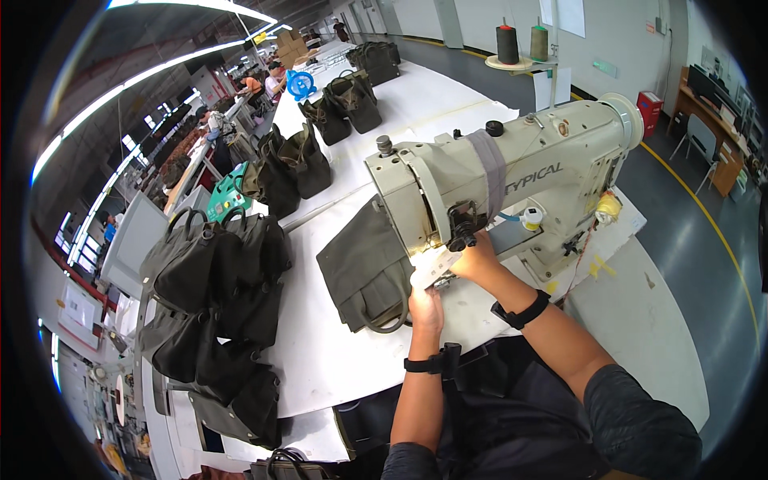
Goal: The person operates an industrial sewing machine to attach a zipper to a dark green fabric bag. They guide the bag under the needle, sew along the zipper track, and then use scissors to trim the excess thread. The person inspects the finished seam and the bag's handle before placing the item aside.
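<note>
A grey-white industrial sewing machine stands before me, its lamp lighting the needle area. Just below its head, my left hand has its fingers closed at a small, pale, brightly lit strip. My right hand is at the strip's other end, beneath the machine arm; its fingers are mostly hidden by the machine head. Left of the needle area lies a dark olive bag on its side, its looped handle close to my left hand. The needle and its contact with any material cannot be made out.
Dark handbags are heaped at the table's left edge. More bags stand farther along the white table, near a blue round object. Thread cones rise behind the machine. People sit at tables on the left.
</note>
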### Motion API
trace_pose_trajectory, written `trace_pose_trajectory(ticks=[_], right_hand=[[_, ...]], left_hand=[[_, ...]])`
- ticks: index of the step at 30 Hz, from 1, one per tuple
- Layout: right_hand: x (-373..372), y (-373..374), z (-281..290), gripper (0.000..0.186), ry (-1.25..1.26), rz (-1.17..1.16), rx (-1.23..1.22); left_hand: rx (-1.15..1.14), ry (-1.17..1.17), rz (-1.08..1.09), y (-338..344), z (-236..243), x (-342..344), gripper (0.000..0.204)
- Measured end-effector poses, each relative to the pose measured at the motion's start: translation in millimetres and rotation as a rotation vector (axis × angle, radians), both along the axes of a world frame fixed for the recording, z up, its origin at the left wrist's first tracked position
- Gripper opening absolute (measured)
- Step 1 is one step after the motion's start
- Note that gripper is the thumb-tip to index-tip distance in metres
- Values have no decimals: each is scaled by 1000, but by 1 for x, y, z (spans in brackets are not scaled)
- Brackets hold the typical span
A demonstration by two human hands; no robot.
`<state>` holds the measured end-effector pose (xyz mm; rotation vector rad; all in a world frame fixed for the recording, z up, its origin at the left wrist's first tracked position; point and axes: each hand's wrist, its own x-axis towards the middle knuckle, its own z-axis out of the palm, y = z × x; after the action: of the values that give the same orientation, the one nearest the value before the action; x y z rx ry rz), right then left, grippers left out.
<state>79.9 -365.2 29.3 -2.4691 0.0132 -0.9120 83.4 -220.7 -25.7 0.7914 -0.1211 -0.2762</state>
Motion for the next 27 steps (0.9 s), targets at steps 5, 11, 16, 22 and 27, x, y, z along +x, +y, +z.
trace_pose_trajectory(ticks=[5, 11, 16, 22, 27], right_hand=[[-6, 3, 25, 37, 197, -29, -107], [-10, 1, 33, 45, -101, 9, -296], [-8, -3, 29, 38, -98, 136, -279], [12, -24, 1, 33, 50, 287, -85], [29, -39, -31, 42, -16, 309, -121]], left_hand=[[7, -21, -33, 3, 13, -3, 43], [7, 23, -27, -1, 13, -2, 43], [-2, -22, -21, -2, -2, 3, 45], [-26, -70, -55, -4, -14, 5, 52], [-4, -109, -89, -8, -13, 4, 53]])
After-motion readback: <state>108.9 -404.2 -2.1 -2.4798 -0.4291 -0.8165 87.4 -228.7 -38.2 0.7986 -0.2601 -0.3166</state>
